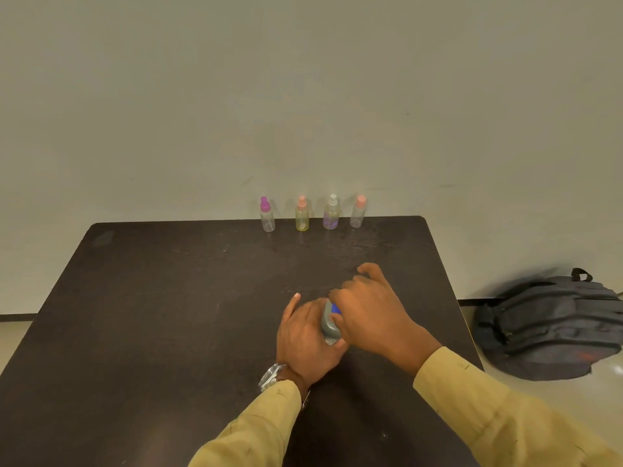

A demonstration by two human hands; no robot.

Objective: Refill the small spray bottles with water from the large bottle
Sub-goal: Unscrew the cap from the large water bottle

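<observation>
At middle of dark rectangular table (pixel 151 315): left hand (pixel 305 335) wrapped round grey plastic large bottle (pixel 329 326); right hand (pixel 369 311) curled over its blue cap (pixel 335 309) (thumb on grey body). Four small clear plastic spray bottles (pixel 301 215), pink, peach and white tops, upright in row at table's far edge. Dark fabric backpack (pixel 553 328) on floor right of table.

Reaches both arms forward in yellowish sleeves, wrists bare. Wraps the left hand (pixel 305 335) round the side of the grey bottle (pixel 328 323), one finger stretched forward. Lays the right hand (pixel 367 311) over the top of it from the right, fingers bent, the far ones lifted; hides the actual grip under the palm.
</observation>
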